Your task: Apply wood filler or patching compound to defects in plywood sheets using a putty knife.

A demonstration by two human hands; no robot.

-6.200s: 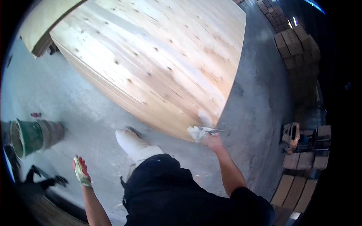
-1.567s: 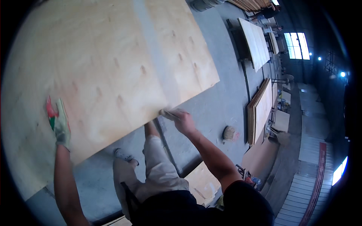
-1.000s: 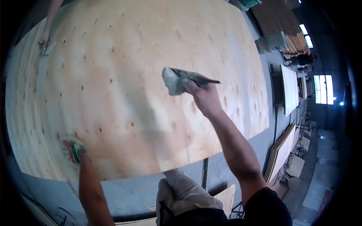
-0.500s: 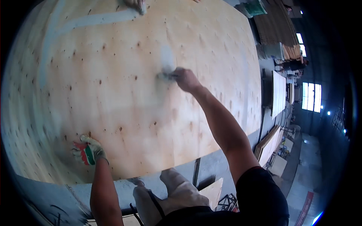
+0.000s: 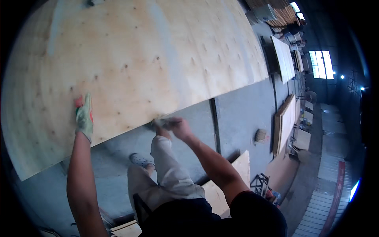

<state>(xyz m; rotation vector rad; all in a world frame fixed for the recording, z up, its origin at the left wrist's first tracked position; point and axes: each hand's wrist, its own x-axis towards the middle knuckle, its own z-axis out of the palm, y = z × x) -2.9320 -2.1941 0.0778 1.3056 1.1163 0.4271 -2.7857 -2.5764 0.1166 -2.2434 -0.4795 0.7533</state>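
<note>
A large plywood sheet (image 5: 118,47) with dark knots spreads before me. A pale grey stripe of filler (image 5: 167,51) runs down it toward the near edge. My right hand (image 5: 179,128) is bare and closed on a putty knife (image 5: 161,121), whose blurred blade is at or just off the sheet's near edge; whether it touches is unclear. My left hand (image 5: 84,114), in a pale glove with red and green patches, rests on the sheet near its left front edge, fingers stretched out and holding nothing.
Another grey stripe (image 5: 236,33) lies farther right on the sheet. At the top left a small dark object (image 5: 94,2) is partly cut off. Stacked boards (image 5: 285,124) stand on the grey floor to the right, with a bucket (image 5: 265,14) beyond. My legs are below the near edge.
My right hand has drawn the putty knife from mid-sheet to the near edge, and a long grey stripe now shows there. My left glove has turned more edge-on. The view has shifted.
</note>
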